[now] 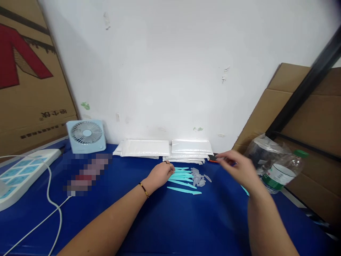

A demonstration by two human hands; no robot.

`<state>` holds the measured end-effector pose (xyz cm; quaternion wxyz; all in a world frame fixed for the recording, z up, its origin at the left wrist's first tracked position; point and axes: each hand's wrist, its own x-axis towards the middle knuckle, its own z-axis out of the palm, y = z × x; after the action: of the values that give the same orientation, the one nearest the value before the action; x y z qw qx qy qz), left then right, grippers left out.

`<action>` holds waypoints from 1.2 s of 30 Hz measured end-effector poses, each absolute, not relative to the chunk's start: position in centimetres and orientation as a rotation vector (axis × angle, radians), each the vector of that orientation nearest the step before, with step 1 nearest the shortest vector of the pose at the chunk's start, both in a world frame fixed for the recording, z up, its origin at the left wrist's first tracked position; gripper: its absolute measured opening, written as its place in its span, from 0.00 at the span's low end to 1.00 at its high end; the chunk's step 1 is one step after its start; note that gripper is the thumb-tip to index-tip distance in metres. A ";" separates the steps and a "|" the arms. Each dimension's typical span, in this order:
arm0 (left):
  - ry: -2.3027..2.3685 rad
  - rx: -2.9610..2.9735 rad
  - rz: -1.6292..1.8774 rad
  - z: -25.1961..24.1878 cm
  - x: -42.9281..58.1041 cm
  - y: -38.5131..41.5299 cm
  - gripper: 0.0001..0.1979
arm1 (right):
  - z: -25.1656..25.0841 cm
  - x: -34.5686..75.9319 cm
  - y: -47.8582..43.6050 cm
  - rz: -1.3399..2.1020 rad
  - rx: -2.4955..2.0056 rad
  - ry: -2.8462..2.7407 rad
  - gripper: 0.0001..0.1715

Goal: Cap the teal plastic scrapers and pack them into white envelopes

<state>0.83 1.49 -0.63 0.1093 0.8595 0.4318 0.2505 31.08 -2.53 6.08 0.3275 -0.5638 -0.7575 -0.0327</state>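
The work looks to be at an early or middle stage, as far as one can judge: the turquoise sticks [183, 179] lie loose in a small pile on the blue table [170, 224], and the clear caps [199, 178] lie in a heap touching the right side of that pile. I see no stick with a cap on it. The left hand [160, 175] rests at the left end of the sticks, its fingers curled in and touching them; whether it really grips one, I cannot tell. The right hand [238, 169] is in the air to the right of the sticks and blurred, with the fingers stretched out and apart, and nothing is seen in it. Behind the sticks, against the wall, white packets [170, 148] are stacked flat, and a small orange and black thing [212, 158] lies at their right end. Further right of the sticks stand a water bottle [282, 171] and a crumpled plastic bag [262, 151], near the right forearm, so they could be knocked. Far left of the sticks are a small fan [85, 136], a power strip [23, 170] and its white cable [50, 199], well apart from the hands.
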 end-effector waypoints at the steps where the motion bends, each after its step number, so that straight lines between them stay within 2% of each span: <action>1: 1.266 2.510 0.781 -0.8 0.8 1.7 0.09 | 5.0 31.0 -1.9 0.002 -1.574 -2.038 0.11; 5: 1.276 2.428 0.823 -1.6 1.0 2.3 0.09 | 0.4 30.7 0.7 0.269 -1.870 -2.175 0.12; 10: 1.261 2.414 0.619 -2.2 1.9 2.6 0.09 | -1.6 30.3 1.7 0.125 -1.941 -2.193 0.06; 15: 1.231 2.423 0.479 -2.0 2.2 1.2 0.09 | -1.5 29.8 1.6 -0.082 -1.974 -2.167 0.06; 20: 1.153 2.455 0.455 -2.2 2.0 -1.2 0.09 | -2.0 30.3 1.8 -0.006 -1.904 -2.156 0.08; 25: 1.151 2.389 0.653 -1.8 1.8 -1.0 0.09 | -1.7 30.9 1.8 0.248 -1.614 -2.001 0.08; 30: 1.264 2.268 0.801 -1.4 1.3 1.2 0.09 | -1.0 28.8 1.1 0.732 -1.263 -1.758 0.18; 36: 1.234 2.242 0.796 -2.2 0.8 1.6 0.08 | -1.0 26.4 0.6 0.895 -1.184 -1.589 0.21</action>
<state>0.78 1.64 -2.16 0.2288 0.8143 0.4481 0.2893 26.38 0.63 -0.96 0.4650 -0.4822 -0.6470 0.3644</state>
